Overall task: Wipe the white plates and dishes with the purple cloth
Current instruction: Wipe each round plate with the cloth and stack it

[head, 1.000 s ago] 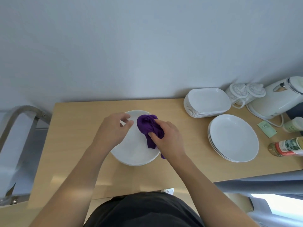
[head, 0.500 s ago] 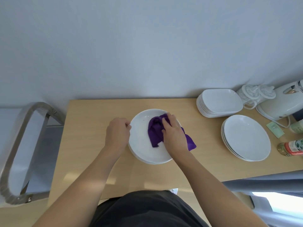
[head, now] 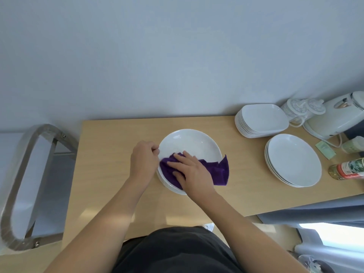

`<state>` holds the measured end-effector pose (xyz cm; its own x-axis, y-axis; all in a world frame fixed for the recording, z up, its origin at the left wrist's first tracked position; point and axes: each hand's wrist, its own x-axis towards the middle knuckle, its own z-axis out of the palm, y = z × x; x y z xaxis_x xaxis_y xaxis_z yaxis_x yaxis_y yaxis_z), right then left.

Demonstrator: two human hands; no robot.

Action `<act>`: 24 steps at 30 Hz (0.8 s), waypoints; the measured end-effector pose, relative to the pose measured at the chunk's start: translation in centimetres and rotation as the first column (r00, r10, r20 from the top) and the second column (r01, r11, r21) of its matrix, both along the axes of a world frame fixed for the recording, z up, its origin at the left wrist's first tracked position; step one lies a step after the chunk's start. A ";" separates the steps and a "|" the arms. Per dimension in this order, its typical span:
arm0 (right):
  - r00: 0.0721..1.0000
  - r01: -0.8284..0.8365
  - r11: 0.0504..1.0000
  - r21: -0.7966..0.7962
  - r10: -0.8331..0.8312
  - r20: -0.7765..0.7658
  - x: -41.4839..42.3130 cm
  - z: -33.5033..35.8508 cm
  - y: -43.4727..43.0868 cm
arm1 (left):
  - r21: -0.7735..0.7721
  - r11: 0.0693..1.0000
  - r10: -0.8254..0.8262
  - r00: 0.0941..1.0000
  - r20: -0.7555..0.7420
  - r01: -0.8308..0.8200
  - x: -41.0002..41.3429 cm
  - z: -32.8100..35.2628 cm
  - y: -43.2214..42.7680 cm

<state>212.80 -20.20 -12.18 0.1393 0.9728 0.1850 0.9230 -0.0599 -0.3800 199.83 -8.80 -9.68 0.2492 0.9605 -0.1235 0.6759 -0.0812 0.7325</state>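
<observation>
Purple cloth (head: pixel 216 170) lies across near half of plate (head: pixel 189 142), long axis left-right, right corner pointing past plate's right rim. Right hand (head: pixel 189 172) grip slack: fingers spread flat, pressing cloth. Left hand (head: pixel 144 160) grip curled, pinching plate's left rim.

The flat right hand (head: pixel 192 172) covers the middle of the crumpled purple cloth (head: pixel 216 170) and the near rim of the round white top plate (head: pixel 189 142). The plates stacked under it show only as edges. The left hand (head: pixel 144 160), curled at the rim, hides its own fingertips. The white plastic kettle (head: pixel 334 119) and the red-labelled glass bottle (head: pixel 348 168) run off the right edge, and the label's print is too small to read.
</observation>
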 end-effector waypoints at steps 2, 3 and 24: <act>0.996 0.062 0.998 0.028 -0.064 0.063 0.8 0.2 -1.3 | -0.013 1.000 0.009 1.000 0.009 -0.009 0.0 -0.1 0.0; 0.990 0.106 0.994 0.035 -0.109 0.094 1.6 0.2 -1.6 | -0.013 1.000 0.007 1.000 0.010 -0.006 0.0 -0.1 0.0; 0.950 0.241 0.954 -0.178 -0.194 0.247 1.4 0.4 2.9 | -0.012 1.000 0.015 0.999 0.029 -0.014 -0.2 -0.8 0.0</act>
<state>214.16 -17.26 -11.75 0.3294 0.9434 0.0375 0.9384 -0.3227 -0.1236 199.65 -8.80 -10.49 0.2390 0.9626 -0.1278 0.6556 -0.0628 0.7525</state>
